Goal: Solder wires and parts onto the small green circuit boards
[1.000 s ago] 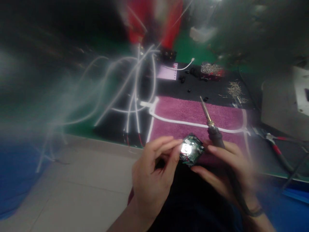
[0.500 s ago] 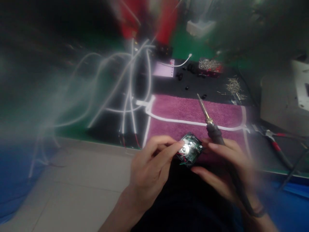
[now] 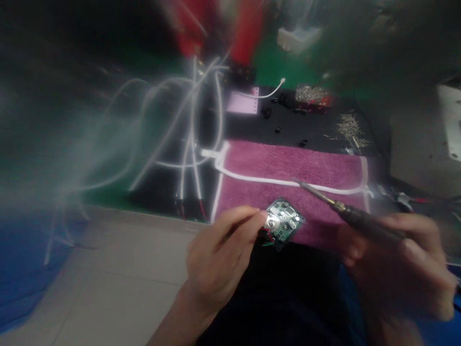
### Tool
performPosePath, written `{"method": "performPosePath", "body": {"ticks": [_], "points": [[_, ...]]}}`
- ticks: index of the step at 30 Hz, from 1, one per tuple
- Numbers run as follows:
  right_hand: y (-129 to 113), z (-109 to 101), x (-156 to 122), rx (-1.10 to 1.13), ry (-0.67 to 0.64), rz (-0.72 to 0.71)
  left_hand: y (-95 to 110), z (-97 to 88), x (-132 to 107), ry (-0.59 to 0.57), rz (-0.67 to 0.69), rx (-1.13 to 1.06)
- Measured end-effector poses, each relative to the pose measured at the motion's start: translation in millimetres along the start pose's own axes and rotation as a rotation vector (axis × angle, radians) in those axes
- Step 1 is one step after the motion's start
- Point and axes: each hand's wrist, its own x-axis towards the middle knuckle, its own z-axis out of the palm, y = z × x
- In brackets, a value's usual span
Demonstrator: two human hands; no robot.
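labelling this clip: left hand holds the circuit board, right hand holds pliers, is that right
No, the tool is misread: the right hand holds a soldering iron, as the head view shows. The left hand does hold the circuit board.

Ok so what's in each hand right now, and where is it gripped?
The left hand pinches the circuit board by its left side; the right hand holds the soldering iron by its dark handle.

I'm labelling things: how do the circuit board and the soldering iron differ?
The circuit board is flat and squarish, while the soldering iron is long and thin. The left hand pinches the circuit board; the right hand holds the soldering iron. Both are hand-held.
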Motion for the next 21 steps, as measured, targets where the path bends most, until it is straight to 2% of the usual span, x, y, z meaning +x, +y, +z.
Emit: {"method": "performPosePath", "body": {"ticks": [4,14,19,21], "points": [[0.7,-0.4,-4.8,-0.067,0.031,0.001,-1.4,-3.3,-1.1,-0.010,0.010,0.018],[4.1,-4.7,-11.1,-0.064,-0.001,0.050,0.4,-5.6,0.8,-0.028,0.000,-0.024],[7.4,-5.2,-6.5,-0.086,-0.068,-0.051,-1.0,-4.0,-1.1,-0.026,-0.008,-0.025],[6.9,-4.1,-6.9,-0.118,-0.046,-0.036,-1.3,-3.7,-2.2,-0.029,-0.020,-0.043]]}}
